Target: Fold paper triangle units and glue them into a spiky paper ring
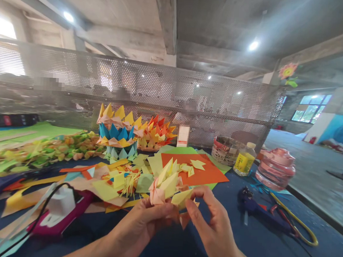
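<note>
Both hands meet over the near middle of the table around a folded-paper piece [159,191] of pink and pale yellow pointed units. My left hand [151,220] is closed on its lower left side, thumb across the front. With thumb and index finger, my right hand [209,216] pinches a pale yellow folded unit [181,199] at the right of the piece; whether that unit is joined to the rest I cannot tell. Just beyond, several loose yellow folded units [197,164] lie on an orange paper sheet [212,176]. The underside of the piece is hidden by my fingers.
Finished paper crowns [117,131] stand at the back, beside a heap of folded units [71,147]. Paper scraps and a magenta power strip [64,219] lie left. On the right are a glue gun [266,215], a yellow-labelled bottle [244,160], a pink jug [275,169] and a basket [226,150].
</note>
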`<state>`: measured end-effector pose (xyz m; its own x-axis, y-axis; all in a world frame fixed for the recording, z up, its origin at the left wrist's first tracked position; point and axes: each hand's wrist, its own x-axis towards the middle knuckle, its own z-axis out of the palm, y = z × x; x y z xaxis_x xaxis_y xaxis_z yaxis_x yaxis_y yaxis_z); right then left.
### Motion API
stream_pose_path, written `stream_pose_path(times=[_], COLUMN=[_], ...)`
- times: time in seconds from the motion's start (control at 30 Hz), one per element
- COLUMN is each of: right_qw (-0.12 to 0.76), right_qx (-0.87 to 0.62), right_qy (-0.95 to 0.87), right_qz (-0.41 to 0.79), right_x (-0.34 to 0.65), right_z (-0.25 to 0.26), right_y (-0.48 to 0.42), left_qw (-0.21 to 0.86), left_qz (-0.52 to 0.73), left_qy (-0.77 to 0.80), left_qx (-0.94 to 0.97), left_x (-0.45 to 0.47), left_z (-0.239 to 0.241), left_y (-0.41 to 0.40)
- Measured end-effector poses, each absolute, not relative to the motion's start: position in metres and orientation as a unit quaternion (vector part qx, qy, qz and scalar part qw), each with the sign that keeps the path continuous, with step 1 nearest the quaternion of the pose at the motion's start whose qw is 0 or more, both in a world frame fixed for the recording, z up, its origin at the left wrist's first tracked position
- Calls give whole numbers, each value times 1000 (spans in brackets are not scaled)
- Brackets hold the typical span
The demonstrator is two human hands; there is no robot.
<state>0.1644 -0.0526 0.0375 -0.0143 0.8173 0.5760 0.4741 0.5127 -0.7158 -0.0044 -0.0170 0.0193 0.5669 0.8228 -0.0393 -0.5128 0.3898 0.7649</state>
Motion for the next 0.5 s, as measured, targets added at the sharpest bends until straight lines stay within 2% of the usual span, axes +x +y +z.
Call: stream_pose_path(times=[0.17, 0.5], right_qw=[526, 474], right_qx=[-462, -457], right_qy=[-699, -743], right_qz=[145, 117], right_x=[166, 159], right_z=[33, 27], right_y=[-53, -48], left_qw=[807, 798], left_qz=[414, 405], left_qy=[222, 219], left_qx=[357, 389], left_x=[-5, -5], left_z=[17, 15], left_y=[-14, -15])
